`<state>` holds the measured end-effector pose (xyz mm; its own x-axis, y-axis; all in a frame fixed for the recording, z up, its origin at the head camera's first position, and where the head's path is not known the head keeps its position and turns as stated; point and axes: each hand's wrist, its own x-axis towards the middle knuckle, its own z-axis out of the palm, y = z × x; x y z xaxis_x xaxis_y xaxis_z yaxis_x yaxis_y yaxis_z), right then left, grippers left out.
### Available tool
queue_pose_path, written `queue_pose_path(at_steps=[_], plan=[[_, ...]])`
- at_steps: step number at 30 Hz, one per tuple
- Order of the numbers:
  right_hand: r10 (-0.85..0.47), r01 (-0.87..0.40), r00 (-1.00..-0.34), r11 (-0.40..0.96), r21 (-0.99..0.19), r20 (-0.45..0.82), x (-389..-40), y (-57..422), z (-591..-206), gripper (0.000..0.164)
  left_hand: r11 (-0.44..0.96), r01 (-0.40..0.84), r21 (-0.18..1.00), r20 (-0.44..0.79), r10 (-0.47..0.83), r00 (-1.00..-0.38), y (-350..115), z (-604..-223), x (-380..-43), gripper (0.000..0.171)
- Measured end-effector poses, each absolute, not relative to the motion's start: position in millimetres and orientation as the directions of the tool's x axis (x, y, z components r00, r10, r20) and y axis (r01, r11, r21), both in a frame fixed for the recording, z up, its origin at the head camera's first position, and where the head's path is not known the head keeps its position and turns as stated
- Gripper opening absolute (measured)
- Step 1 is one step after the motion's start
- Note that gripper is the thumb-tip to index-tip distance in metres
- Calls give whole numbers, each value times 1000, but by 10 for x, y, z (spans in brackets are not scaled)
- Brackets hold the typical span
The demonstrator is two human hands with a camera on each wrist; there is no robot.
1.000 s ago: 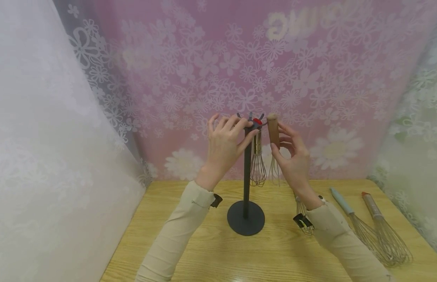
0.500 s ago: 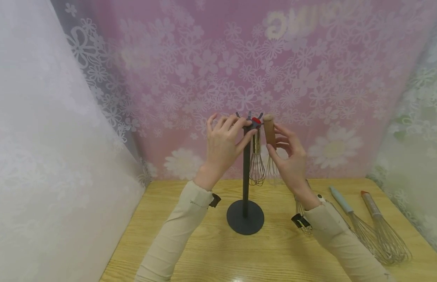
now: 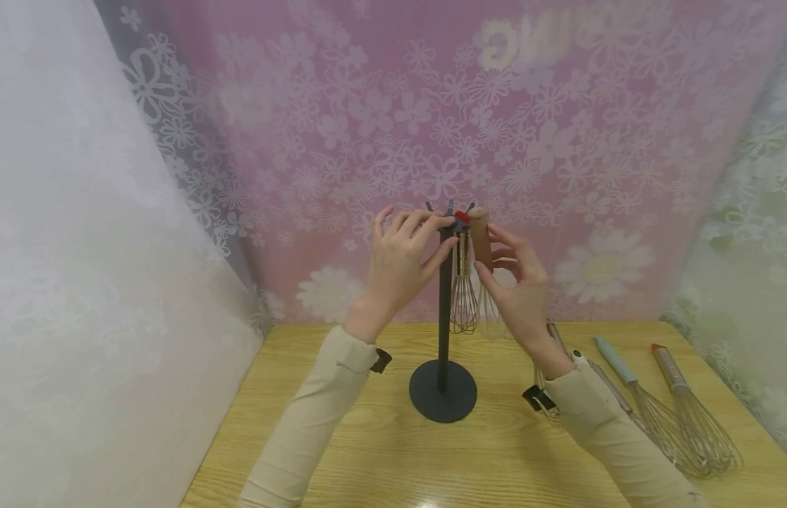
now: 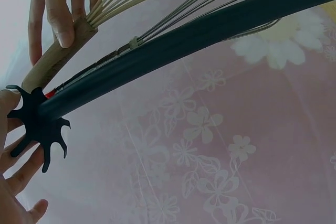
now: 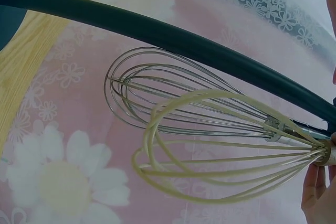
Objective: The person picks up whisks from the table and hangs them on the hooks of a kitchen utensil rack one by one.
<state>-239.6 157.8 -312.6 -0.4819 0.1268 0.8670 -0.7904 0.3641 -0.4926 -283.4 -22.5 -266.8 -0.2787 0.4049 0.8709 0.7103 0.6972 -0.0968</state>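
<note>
A dark stand point(image 3: 444, 310) with a crown of hooks point(image 3: 449, 214) rises from a round base on the wooden table point(image 3: 381, 451). My left hand point(image 3: 431, 233) holds the stand's top, fingers over the crown point(image 4: 39, 124) and thumb against the pole point(image 4: 184, 40). A metal whisk point(image 3: 463, 300) hangs from one hook by a red loop. My right hand point(image 3: 490, 259) grips a wooden-handled whisk point(image 3: 479, 236) upright, its handle top right beside the hooks. In the right wrist view its pale wires point(image 5: 220, 150) overlap the metal whisk point(image 5: 173, 95).
Two whisks lie on the table at the right, one with a blue handle point(image 3: 613, 360), one with a brown handle point(image 3: 670, 370). Another whisk point(image 3: 547, 403) lies partly under my right forearm. Floral cloth walls close in behind and on both sides.
My right hand has carried the wooden-handled whisk a little to the left, closer to the hooks. The left hand stays on the stand's top.
</note>
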Motion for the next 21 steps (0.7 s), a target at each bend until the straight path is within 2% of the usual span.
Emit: queue_pose_path(at_steps=[7,21], plan=[[116,-776,-492,391,-495,863,-2397,1562,-3126,53,672,735,-94,853,435,-288,-266,-2642,-2865,27],[91,-790,-467,404,-461,880,-2394,1565,-3112,54,637,765,-98,823,484,-297,-342,-2616,-2907,32]])
